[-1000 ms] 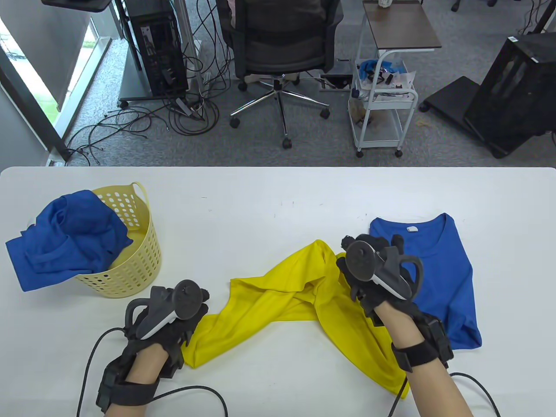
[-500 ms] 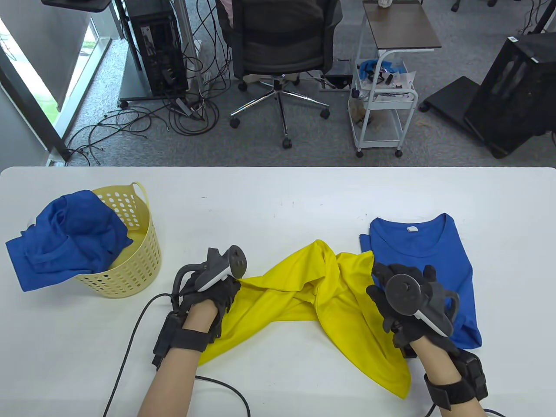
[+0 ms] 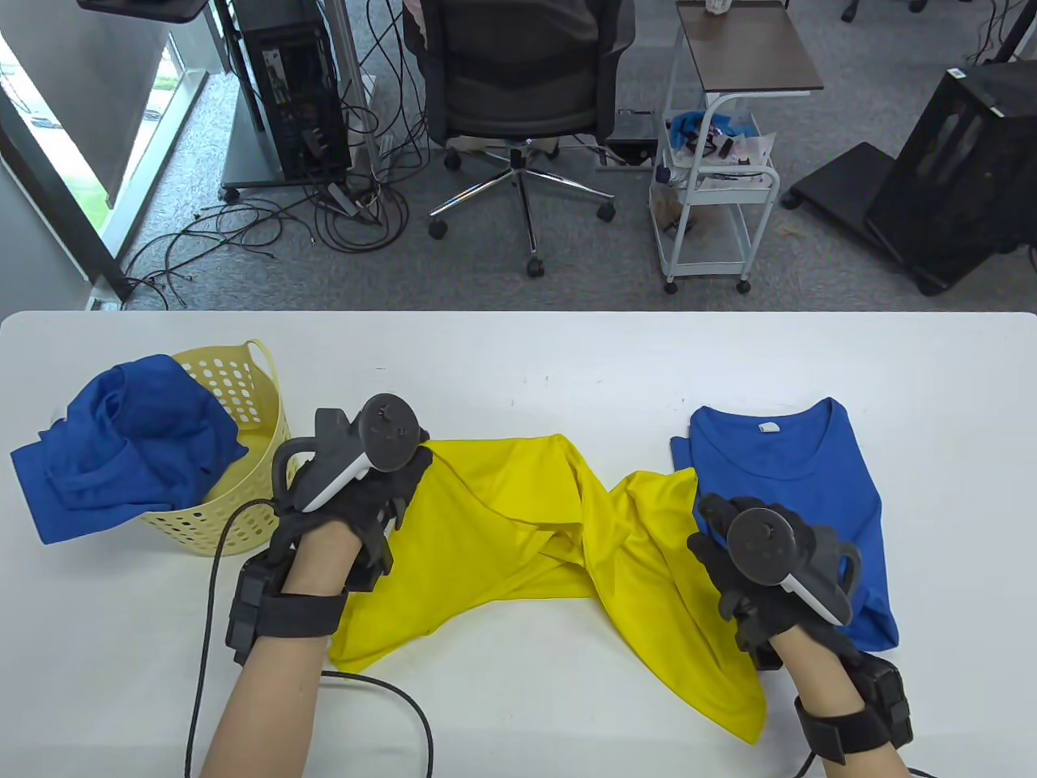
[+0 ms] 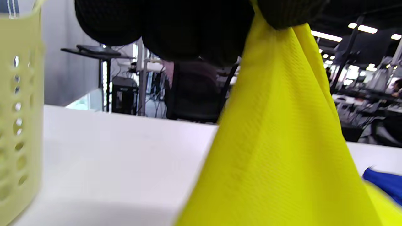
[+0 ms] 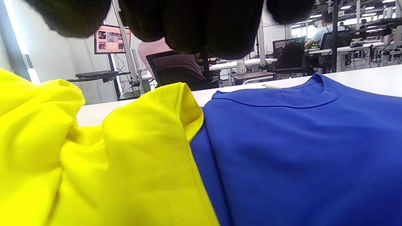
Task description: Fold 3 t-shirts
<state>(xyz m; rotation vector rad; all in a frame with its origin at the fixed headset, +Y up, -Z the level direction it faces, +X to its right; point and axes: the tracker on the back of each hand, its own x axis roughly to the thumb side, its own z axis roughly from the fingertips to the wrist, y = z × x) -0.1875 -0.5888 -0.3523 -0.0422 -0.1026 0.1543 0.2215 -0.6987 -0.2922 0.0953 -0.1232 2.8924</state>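
A yellow t-shirt (image 3: 518, 519) lies crumpled and twisted across the middle of the white table (image 3: 567, 365). My left hand (image 3: 389, 494) grips its far left corner and holds it off the table; in the left wrist view the cloth (image 4: 282, 141) hangs from my pinched fingers (image 4: 282, 12). My right hand (image 3: 729, 551) hovers over the shirt's right edge, where it overlaps a folded blue t-shirt (image 3: 810, 478). In the right wrist view the fingers (image 5: 188, 25) hang above the yellow cloth (image 5: 62, 157) and the blue shirt (image 5: 298, 141), holding nothing. Another blue t-shirt (image 3: 121, 446) spills out of the basket.
A pale yellow perforated basket (image 3: 259, 478) stands at the table's left, close to my left hand; it also shows in the left wrist view (image 4: 15, 125). A black glove cable (image 3: 389, 697) loops on the table near the front edge. An office chair and a cart stand beyond the table.
My left hand has moved up and away along the shirt's left side, pulling the yellow corner outward and spreading the cloth. My right hand slid back toward the front right, off the shirt's centre.
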